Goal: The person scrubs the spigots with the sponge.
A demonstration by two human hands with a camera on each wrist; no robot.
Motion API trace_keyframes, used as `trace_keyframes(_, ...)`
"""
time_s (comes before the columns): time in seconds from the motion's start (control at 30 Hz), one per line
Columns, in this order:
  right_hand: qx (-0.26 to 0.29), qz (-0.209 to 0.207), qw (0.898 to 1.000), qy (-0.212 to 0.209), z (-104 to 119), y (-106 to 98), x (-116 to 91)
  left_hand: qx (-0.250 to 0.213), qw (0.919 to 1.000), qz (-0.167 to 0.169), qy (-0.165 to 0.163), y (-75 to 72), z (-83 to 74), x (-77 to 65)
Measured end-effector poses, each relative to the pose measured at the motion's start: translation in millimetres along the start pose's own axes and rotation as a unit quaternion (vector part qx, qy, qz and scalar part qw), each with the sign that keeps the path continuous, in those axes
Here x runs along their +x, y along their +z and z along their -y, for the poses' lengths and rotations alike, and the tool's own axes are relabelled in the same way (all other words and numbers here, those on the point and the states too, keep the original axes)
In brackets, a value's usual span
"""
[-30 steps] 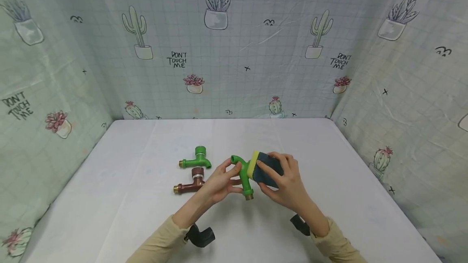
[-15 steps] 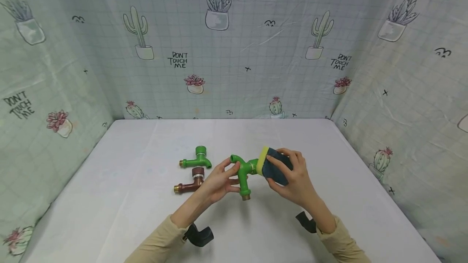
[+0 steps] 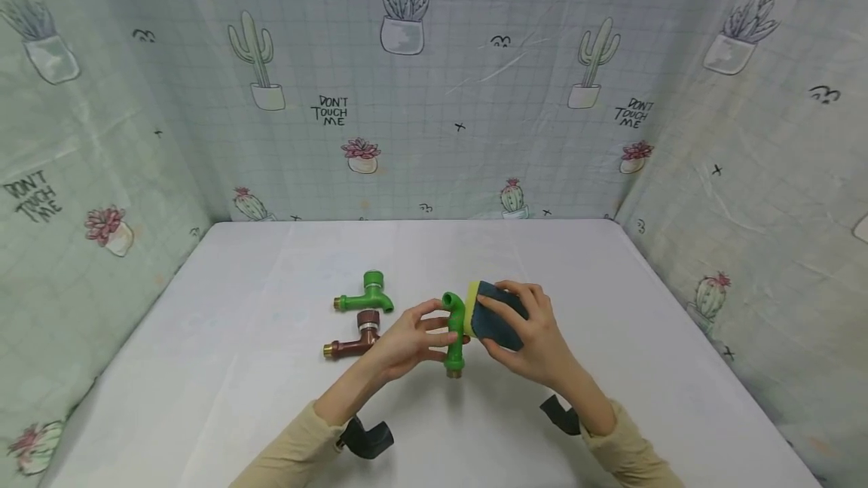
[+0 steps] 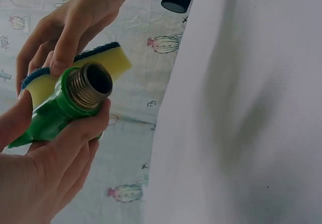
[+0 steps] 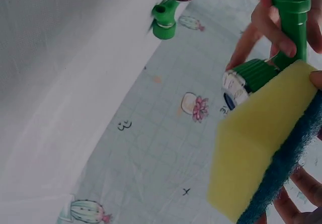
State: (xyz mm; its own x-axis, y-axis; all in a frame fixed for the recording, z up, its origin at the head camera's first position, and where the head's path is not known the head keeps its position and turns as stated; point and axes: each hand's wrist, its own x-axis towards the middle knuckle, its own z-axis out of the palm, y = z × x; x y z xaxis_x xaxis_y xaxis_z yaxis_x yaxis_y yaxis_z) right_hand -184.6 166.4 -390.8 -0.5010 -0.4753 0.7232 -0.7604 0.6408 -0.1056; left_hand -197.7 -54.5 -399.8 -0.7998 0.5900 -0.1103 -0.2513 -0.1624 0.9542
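My left hand (image 3: 412, 341) grips a green faucet (image 3: 455, 330) above the table, its threaded brass end (image 4: 90, 85) pointing down. Thumb and fingers wrap the faucet body in the left wrist view. My right hand (image 3: 529, 333) holds a sponge (image 3: 498, 315) with a yellow foam side and a dark blue scouring side. The yellow foam lies against the faucet's side. In the right wrist view the faucet's ribbed green handle (image 5: 251, 75) shows beside the foam (image 5: 256, 133).
On the white table (image 3: 271, 269), a second green faucet (image 3: 366, 296) and a brown faucet (image 3: 356, 339) lie left of my left hand. One black faucet (image 3: 366, 439) sits by the left sleeve, and another black piece (image 3: 561, 416) is partly hidden under the right forearm.
The green faucet has been turned in my left hand, so its handle no longer points right in the head view. The sponge moved right, then back left against the faucet.
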Motion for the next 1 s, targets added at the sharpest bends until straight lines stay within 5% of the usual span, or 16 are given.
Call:
trace_keyframes(0.37,0.039,-0.016,0.999,0.007,-1,-1,10,0.038,0.9989,0.018,-0.021,4.6,2.2,-5.3)
trace_keyframes(0.67,0.018,-0.016,1.000,0.010,-8,3,13,0.039,0.9990,0.009,-0.022,4.9,4.6,-9.1)
trace_keyframes(0.87,-0.009,-0.018,1.000,0.006,-13,2,10,0.035,0.9985,0.035,-0.022,11.2,2.5,-12.1)
trace_keyframes(1.0,-0.005,-0.027,0.999,0.020,-14,-5,11,0.035,0.9992,0.007,-0.017,8.2,-1.1,-13.4)
